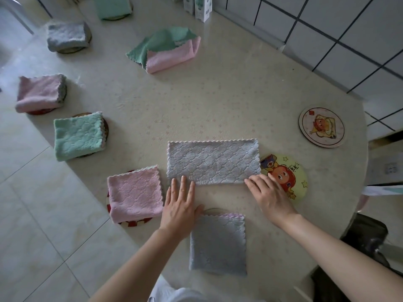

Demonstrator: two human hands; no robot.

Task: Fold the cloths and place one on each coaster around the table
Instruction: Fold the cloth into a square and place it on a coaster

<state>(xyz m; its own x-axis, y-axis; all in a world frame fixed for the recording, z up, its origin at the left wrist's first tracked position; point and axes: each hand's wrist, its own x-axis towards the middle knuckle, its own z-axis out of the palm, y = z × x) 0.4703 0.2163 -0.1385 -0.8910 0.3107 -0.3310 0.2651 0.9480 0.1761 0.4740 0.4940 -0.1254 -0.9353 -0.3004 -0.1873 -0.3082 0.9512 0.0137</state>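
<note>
A grey cloth (pixel 212 161), folded once into a long rectangle, lies flat on the round table in front of me. My left hand (pixel 181 203) rests flat with its fingertips on the cloth's near left edge. My right hand (pixel 270 195) presses its near right corner, fingers spread. That corner overlaps a yellow cartoon coaster (pixel 290 171). A second bare coaster (pixel 321 126) lies further right. Folded cloths sit on coasters around the rim: grey (pixel 218 243) nearest me, pink (pixel 135 192), green (pixel 78 136), pink (pixel 40 92), grey (pixel 66 35), green (pixel 112 6).
A loose pile of one green and one pink cloth (pixel 165 49) lies at the far middle of the table. White cartons (pixel 201 7) stand at the back by a tiled wall (pixel 327 29). A dark chair (pixel 366 234) is at the right; tiled floor lies left.
</note>
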